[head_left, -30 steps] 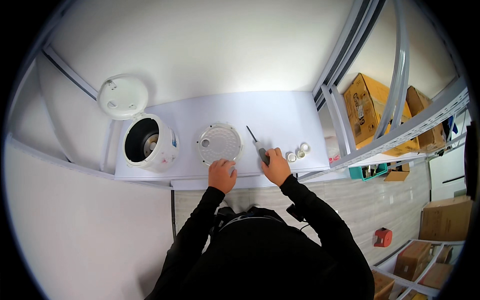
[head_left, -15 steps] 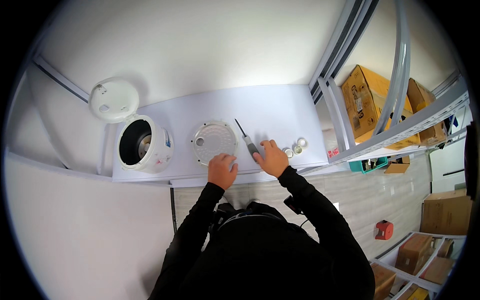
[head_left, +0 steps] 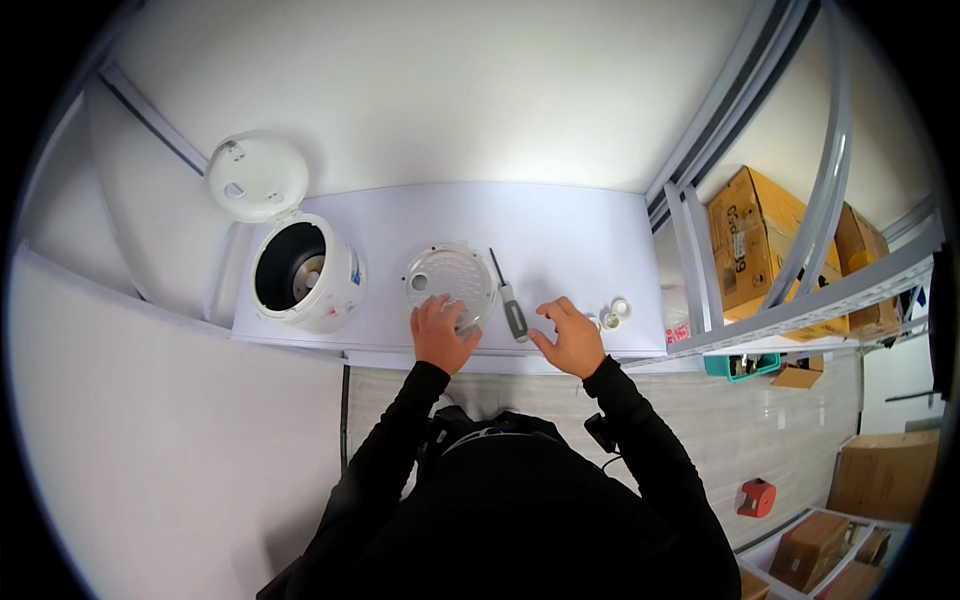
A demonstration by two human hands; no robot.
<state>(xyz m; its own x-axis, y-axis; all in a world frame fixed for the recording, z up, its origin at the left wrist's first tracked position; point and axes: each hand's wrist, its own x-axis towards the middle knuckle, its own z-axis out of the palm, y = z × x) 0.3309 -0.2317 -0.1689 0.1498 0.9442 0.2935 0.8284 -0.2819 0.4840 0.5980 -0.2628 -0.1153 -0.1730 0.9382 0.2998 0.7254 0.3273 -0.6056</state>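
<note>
A round metal inner lid (head_left: 449,283) is laid flat near the front edge of the white tabletop (head_left: 560,225), and its near rim is touched by the left hand (head_left: 440,334) with fingers loosely curled. The right hand (head_left: 570,335) is held open just beside a screwdriver (head_left: 510,300) — nothing is gripped. Small white caps (head_left: 615,312) are seen toward the front right corner. An open rice cooker (head_left: 300,275) is stood at the left edge.
</note>
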